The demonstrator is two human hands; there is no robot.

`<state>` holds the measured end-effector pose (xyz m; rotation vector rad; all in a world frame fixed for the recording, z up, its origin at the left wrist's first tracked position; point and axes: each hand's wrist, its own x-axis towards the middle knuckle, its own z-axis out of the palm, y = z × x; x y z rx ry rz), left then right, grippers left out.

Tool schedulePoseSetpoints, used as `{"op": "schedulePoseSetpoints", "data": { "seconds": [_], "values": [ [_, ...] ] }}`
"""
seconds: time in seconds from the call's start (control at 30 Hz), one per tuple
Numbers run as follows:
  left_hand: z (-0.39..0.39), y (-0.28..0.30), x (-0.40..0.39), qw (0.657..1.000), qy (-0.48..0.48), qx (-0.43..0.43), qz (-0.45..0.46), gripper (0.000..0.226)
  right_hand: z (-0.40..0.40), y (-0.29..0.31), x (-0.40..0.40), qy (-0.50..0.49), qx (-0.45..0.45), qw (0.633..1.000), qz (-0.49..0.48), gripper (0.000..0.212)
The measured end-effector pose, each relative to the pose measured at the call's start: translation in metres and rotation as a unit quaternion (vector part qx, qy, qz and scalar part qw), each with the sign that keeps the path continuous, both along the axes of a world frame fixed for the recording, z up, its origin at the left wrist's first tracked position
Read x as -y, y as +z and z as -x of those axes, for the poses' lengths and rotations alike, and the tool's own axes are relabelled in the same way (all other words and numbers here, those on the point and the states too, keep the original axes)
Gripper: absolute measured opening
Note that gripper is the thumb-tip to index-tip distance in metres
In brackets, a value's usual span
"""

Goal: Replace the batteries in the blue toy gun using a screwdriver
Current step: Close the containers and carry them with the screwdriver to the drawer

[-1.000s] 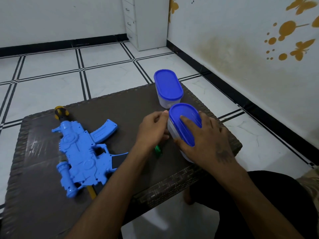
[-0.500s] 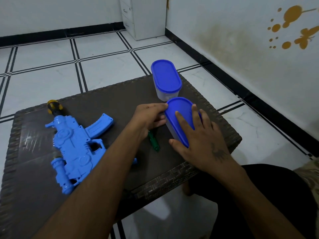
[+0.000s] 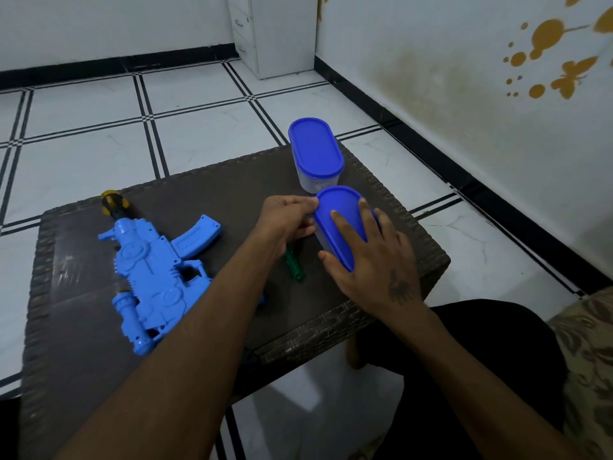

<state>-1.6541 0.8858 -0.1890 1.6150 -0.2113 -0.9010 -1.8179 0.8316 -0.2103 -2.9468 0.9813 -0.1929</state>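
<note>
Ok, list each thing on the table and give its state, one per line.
Near container: lid on, tilted, held by both hands.
Far container: lid on, upright, untouched.
Blue toy gun: lying flat, untouched.
Green screwdriver: lying on the table, untouched.
Left hand: fingers pinch the near lid's edge.
Right hand: fingers spread over the near lid.

The scene is seen from a single wide-angle view worn at head height, directed forward and steeply down. The bench point(image 3: 205, 194) is viewed from close above, at arm's reach, with both forearms entering from the bottom edge. The tiled floor point(image 3: 83, 151) and the wall corner are taken in beyond it, bent by the lens.
</note>
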Motion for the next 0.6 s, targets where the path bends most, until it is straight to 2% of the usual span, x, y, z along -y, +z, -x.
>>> {"op": "schedulePoseSetpoints", "data": {
  "seconds": [0.07, 0.17, 0.23, 0.3, 0.37, 0.5, 0.6],
  "values": [
    [0.007, -0.001, -0.005, 0.998, 0.002, 0.062, -0.008, 0.016, 0.003, 0.003, -0.001, 0.008, -0.008, 1.000, -0.009, 0.076],
    [0.012, -0.006, -0.021, 0.972, -0.014, 0.224, -0.068, 0.028, 0.002, 0.013, 0.006, 0.011, -0.017, 0.997, -0.077, 0.071],
    [0.008, -0.007, -0.037, 0.923, -0.070, 0.351, -0.142, 0.025, -0.005, 0.023, 0.013, -0.003, 0.025, 0.989, -0.145, 0.064],
    [0.001, -0.006, -0.049, 0.860, -0.120, 0.447, -0.213, 0.031, -0.015, 0.028, 0.027, -0.015, 0.059, 0.984, -0.165, 0.057],
    [-0.003, -0.004, -0.057, 0.824, -0.151, 0.485, -0.251, 0.044, -0.028, 0.030, 0.041, -0.002, 0.068, 0.985, -0.157, 0.055],
    [0.005, -0.005, -0.062, 0.777, -0.210, 0.504, -0.313, 0.059, -0.052, 0.036, 0.055, 0.023, 0.068, 0.983, -0.166, 0.049],
    [0.013, -0.009, -0.062, 0.771, -0.236, 0.489, -0.334, 0.060, -0.054, 0.023, 0.046, 0.018, 0.047, 0.990, -0.130, 0.053]
  ]
}}
